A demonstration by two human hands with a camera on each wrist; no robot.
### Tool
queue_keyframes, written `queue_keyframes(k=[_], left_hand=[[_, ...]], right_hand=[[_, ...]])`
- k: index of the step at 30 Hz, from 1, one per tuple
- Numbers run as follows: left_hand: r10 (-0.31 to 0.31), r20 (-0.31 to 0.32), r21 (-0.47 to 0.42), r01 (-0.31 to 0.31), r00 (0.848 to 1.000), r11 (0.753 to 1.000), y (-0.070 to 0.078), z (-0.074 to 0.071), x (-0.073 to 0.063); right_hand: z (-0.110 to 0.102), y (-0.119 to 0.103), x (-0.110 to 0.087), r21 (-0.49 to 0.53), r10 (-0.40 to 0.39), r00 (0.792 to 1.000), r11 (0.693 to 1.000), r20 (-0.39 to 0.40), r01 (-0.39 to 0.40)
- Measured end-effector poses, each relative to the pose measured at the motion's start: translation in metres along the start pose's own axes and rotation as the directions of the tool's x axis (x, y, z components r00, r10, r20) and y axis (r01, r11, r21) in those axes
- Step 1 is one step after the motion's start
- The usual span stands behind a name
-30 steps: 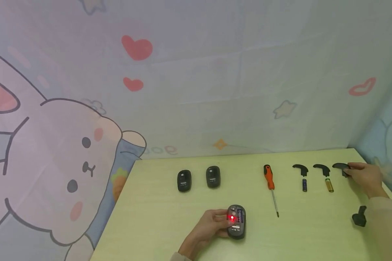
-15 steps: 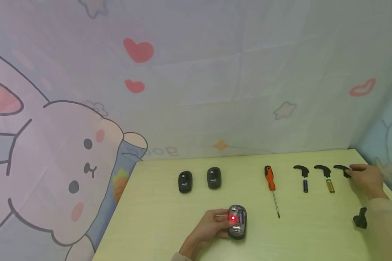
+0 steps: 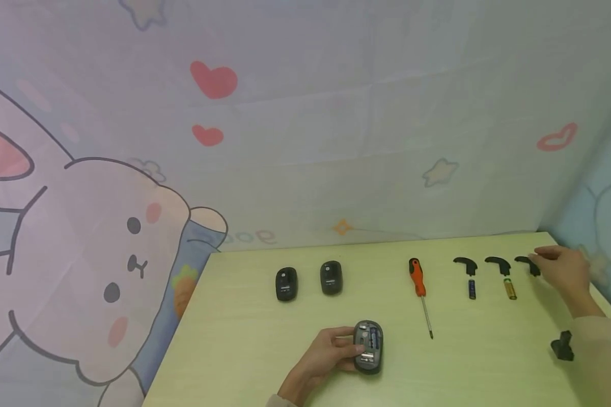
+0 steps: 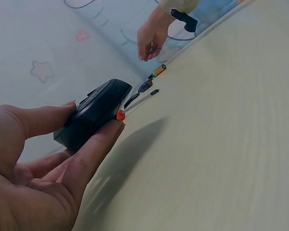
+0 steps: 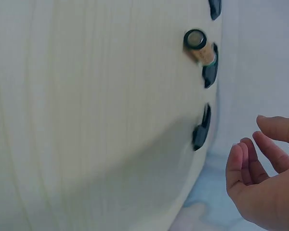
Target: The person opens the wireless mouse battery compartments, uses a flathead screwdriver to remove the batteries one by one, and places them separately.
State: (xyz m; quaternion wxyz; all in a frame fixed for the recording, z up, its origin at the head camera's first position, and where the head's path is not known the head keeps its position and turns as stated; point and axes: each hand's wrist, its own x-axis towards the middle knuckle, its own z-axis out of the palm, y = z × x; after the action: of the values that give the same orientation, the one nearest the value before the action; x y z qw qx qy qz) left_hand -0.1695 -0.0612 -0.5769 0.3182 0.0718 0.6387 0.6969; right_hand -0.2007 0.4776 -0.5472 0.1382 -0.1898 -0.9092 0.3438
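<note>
My left hand (image 3: 328,351) holds a dark computer mouse (image 3: 369,359) between thumb and fingers, its underside turned up. A blue battery (image 3: 374,338) lies in the mouse's uncovered compartment. In the left wrist view the mouse (image 4: 94,115) is seen edge-on, raised over the table. My right hand (image 3: 565,274) hovers at the table's far right corner, beside a black hook-shaped plastic piece (image 3: 529,264). In the right wrist view, my right hand (image 5: 260,168) has loosely bent fingers with nothing between them, apart from that black piece (image 5: 201,131).
Two more black mice (image 3: 286,284) (image 3: 331,277) lie at the back left. An orange-handled screwdriver (image 3: 417,277) lies right of centre. Further right are two similar black pieces (image 3: 466,265) (image 3: 498,264), with a blue battery (image 3: 472,289) and a gold battery (image 3: 510,289) before them.
My right hand has let go of the rightmost black piece and lifted slightly off it. The red light on the mouse's underside no longer shows. My left hand stays in place.
</note>
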Motion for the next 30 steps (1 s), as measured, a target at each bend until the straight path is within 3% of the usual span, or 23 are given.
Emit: queue_keyframes(k=[9,16,30], left_hand=[[-0.044,-0.01,0.01,0.044,0.999,0.999,-0.002,-0.002,0.0],[-0.047,-0.003,0.003,0.047,0.999,0.999,-0.001,-0.002,0.001],[-0.013,-0.029,-0.031,0.012,0.999,0.999,-0.004,0.0,-0.001]], right_hand=[[0.016,-0.047,-0.015,-0.015,-0.169,0.986,0.986,0.015,0.169],[0.035,-0.082,-0.031,0.009,-0.342,0.938,0.94,0.059,0.342],[0.069,-0.125,-0.056,-0.016,-0.399,0.893,0.912,0.207,0.411]])
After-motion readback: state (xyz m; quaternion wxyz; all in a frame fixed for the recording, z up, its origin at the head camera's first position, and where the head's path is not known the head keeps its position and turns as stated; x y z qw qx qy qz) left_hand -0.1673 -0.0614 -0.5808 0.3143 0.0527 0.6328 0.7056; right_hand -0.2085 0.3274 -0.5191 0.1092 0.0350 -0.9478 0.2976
